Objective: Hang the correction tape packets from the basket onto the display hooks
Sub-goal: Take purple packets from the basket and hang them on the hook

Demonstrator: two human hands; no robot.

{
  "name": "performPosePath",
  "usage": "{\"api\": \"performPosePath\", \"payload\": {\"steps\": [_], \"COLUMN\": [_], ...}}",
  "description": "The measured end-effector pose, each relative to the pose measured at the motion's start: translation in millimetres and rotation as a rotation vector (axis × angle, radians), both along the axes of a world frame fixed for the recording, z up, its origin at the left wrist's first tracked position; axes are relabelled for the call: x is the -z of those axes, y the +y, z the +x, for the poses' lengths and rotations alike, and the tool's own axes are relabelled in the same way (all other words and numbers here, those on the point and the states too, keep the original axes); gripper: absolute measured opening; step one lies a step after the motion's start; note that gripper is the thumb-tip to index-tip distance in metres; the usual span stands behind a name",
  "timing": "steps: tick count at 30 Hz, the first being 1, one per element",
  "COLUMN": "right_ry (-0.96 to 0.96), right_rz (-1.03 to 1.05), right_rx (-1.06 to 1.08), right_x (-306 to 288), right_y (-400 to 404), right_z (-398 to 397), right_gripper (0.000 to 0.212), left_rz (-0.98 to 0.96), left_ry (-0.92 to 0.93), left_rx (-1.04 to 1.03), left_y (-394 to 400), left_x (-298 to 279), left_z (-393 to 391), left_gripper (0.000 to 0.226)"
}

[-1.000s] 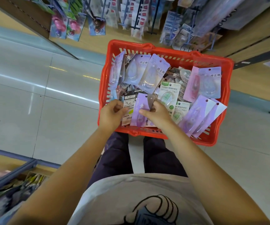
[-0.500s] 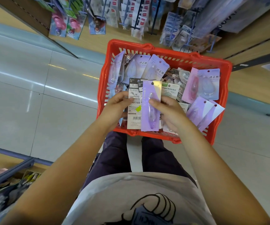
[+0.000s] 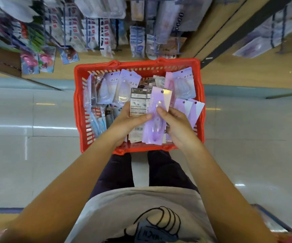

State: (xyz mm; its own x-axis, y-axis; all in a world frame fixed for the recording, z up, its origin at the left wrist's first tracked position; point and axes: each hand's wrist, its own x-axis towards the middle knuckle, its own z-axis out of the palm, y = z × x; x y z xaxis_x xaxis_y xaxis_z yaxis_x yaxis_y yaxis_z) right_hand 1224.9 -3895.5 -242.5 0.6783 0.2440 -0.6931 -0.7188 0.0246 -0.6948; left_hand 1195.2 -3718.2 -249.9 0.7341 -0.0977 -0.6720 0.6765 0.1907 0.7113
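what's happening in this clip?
A person stands over a red basket of correction tape packets in a shop aisle. Both hands hold a small stack just above it: the left hand grips the white-backed packets, and the right hand pinches the long purple packet on top. Nothing from this stack is hung yet; the display hooks, already full of other goods, are ahead beyond the basket.

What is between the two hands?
In the head view, a purple packet stands between the left hand and right hand, pinched by both. A grey packet sits behind it, over the red basket.
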Motion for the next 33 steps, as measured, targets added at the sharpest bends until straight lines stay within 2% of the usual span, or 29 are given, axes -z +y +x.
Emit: {"api": "performPosePath", "payload": {"steps": [7,10,12,15,18,20,22,25,29,32,33], "right_ry": [-0.007,0.017,0.040,0.024,-0.026,-0.014,-0.009,-0.024,-0.071,-0.091,-0.087], "right_rz": [-0.083,-0.079,-0.072,-0.104,-0.168,-0.210,-0.338,-0.571,-0.580,-0.631,-0.644], "right_rx": [0.101,0.156,0.167,0.107,0.050,0.114,0.190,0.129,0.020,-0.007,-0.012], "right_x": [4,5,8,11,11,10,18,30,37,51,54], "right_y": [-30,-45,-53,-61,-67,-71,-79,-86,-79,-73,-72], "right_z": [-9,-16,-21,-25,-27,-26,-26,-32,-38,-36,-34], "right_gripper": [0.009,0.021,0.023,0.021,0.031,0.028,0.019,0.035,0.051,0.072,0.071], "left_rz": [-0.003,-0.015,-0.022,-0.011,0.018,0.054,0.108,0.162,0.201,0.183,0.176], "left_ry": [-0.033,-0.029,0.003,0.041,0.066,0.097,0.127,0.140,0.136,0.135,0.135], "left_rx": [0.148,0.198,0.215,0.248,0.275,0.240,0.169,0.123,0.083,0.064,0.059], "left_y": [-38,-49,-58,-71,-75,-75,-69,-56,-45,-45,-45], "left_x": [4,8,11,12,15,19,23,27,35,37,38], "left_z": [11,16,17,17,18,18,17,12,4,1,0], "left_gripper": [0.072,0.062,0.059,0.045,0.045,0.046,0.038,0.027,0.030,0.030,0.031]}}
